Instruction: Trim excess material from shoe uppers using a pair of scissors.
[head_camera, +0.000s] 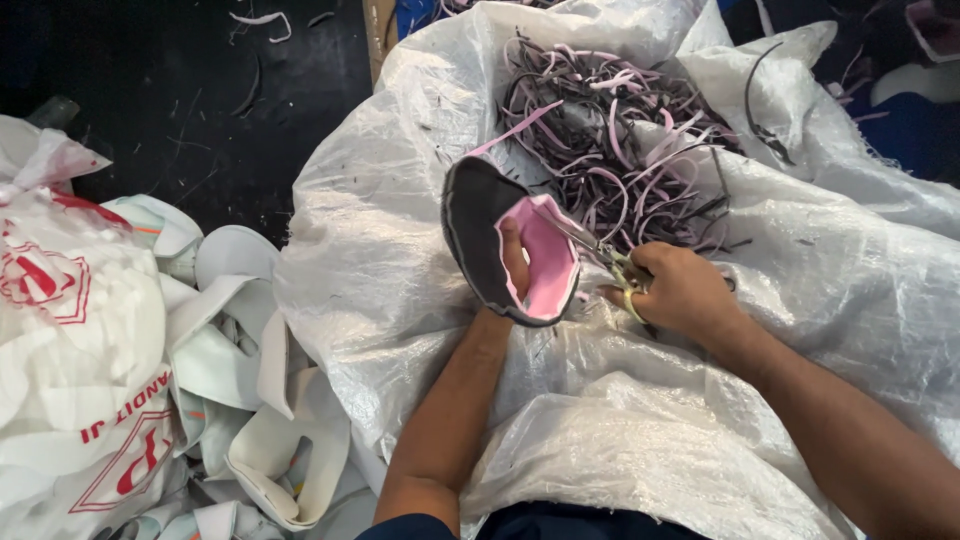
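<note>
A crumpled fold of the white woven sack (640, 450) lies closest, draped over the person's lap, with both forearms crossing it. The left hand (512, 262) is pushed into a dark shoe upper with pink lining (505, 240), fingers inside, clasping it and holding it up over the sack. At three o'clock from the upper, the right hand (680, 290) is clenched around the handles of scissors (600, 252), whose blades touch the upper's pink edge. At twelve to one o'clock lies a heap of pink and dark trimmed strips (620, 130). At nine o'clock, white shoe pieces (250, 350) and printed plastic bags (70, 330) pile up.
</note>
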